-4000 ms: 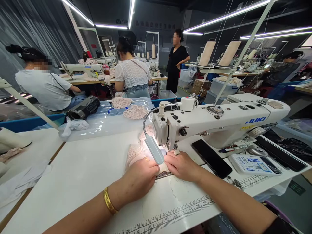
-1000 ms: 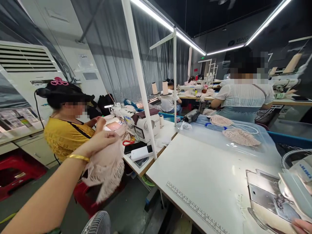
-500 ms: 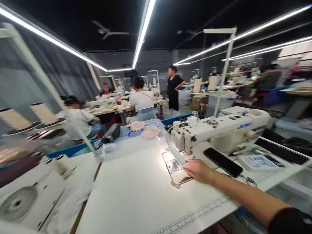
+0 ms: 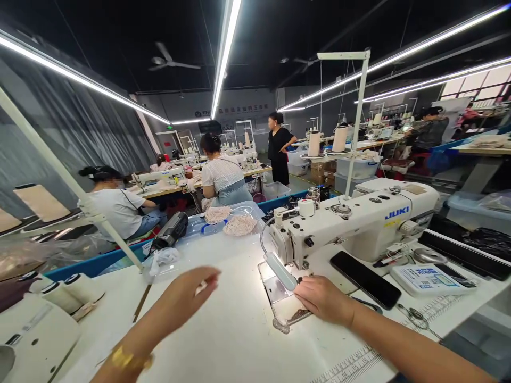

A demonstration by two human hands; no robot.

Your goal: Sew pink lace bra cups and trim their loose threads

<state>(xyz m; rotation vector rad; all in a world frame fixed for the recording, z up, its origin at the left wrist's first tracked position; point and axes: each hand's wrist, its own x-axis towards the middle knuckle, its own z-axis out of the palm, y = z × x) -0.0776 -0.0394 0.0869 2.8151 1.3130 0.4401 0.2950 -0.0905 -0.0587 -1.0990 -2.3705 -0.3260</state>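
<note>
R hand (image 4: 324,299) rests flat, fingers loose, by white Juki sewing machine (image 4: 351,223) needle; L hand (image 4: 187,298) open, empty. Risk: needle strike if pedal pressed.

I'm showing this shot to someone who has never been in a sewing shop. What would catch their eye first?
The white JUKI sewing machine right of centre stands out first, its small lamp glaring on the table. The person's right hand rests by the needle plate, while the left hand hovers open over the table, a gold bangle on its wrist. Long ceiling light strips run toward co-workers seated at machines behind.
</note>
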